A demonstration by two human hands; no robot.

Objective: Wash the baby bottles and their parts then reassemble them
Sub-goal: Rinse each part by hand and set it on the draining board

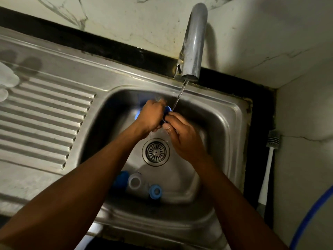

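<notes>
**Head view of a steel sink [221,112], with the drain [155,152] as the reference point.** Just beyond the drain, both hands meet under a thin stream of water [180,95] falling from the faucet [193,42], which stands at the far rim.

The left hand [152,117] has its fingers curled tightly round a blue bottle part [168,109]. Only a small edge of the part shows above the knuckles. The right hand [183,136] comes in from the right of the drain. Its forefinger and thumb appear to pinch the same part from the side, though the contact is partly hidden, and its remaining fingers are loosely curled. The water strikes where the two hands join.

On the basin floor, on the near side of the drain, three pieces lie just beside one another:
- a blue cap [121,178], partly covered by the left forearm
- a clear bottle piece [134,182] with its open mouth facing up
- a blue ring [155,191]

Left of the drain, outside the basin, lies the ribbed drainboard [46,123]. Pale clear pieces [8,82] rest at its far left edge, too blurred to identify. Right of the drain, beyond the sink rim, a white-handled brush [268,165] lies with its bristle head pointing away. A blue hose [306,219] curves through the near right corner.
</notes>
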